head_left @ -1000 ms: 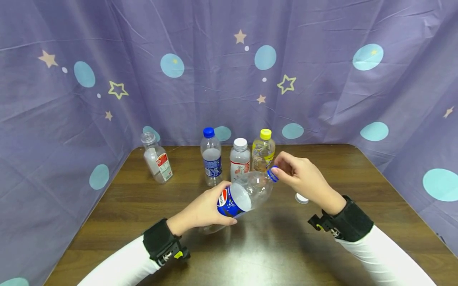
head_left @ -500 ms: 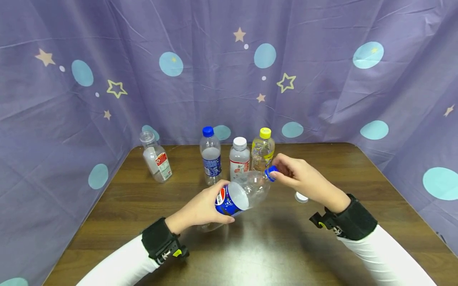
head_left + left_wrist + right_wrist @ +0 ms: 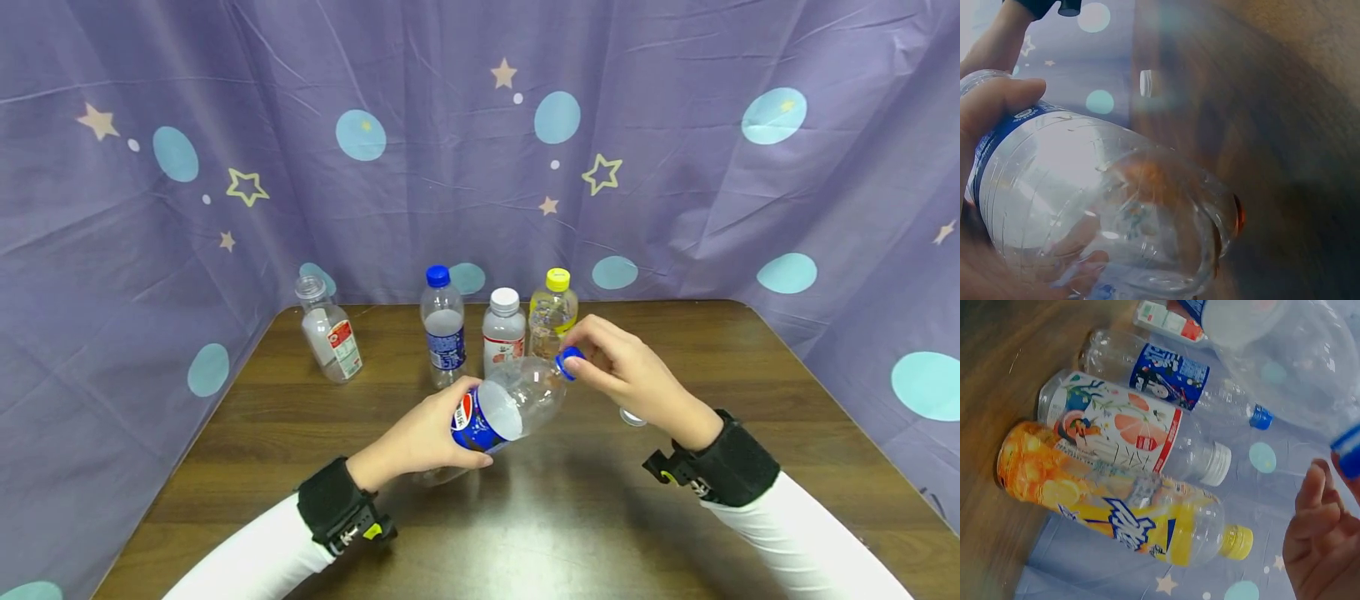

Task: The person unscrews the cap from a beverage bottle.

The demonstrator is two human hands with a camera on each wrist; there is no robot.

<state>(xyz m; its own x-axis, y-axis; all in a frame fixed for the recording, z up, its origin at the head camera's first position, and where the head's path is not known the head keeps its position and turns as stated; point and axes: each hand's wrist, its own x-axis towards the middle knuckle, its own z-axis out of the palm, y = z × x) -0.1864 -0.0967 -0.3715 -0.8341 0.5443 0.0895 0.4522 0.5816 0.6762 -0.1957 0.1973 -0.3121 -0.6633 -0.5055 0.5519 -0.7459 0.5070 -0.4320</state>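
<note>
Hands (image 3: 427, 433) gripping clear ribbed bottle (image 3: 510, 404), blue cap (image 3: 570, 363)

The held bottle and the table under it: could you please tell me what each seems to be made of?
The held bottle looks like thin clear plastic: see-through, ribbed and glossy, with a blue printed label. The table looks like dark wood or wood-grain laminate, streaked and slightly shiny.

- Head view: bright, even light from above, with a pale sheen on the bench (image 3: 525, 533) near the sleeves.
- Soft shadows under both forearms.
- Curtain (image 3: 112, 250) edges bow outward.
- Left wrist view: hazy, bench blurred.
- Right wrist view: slightly soft.
</note>
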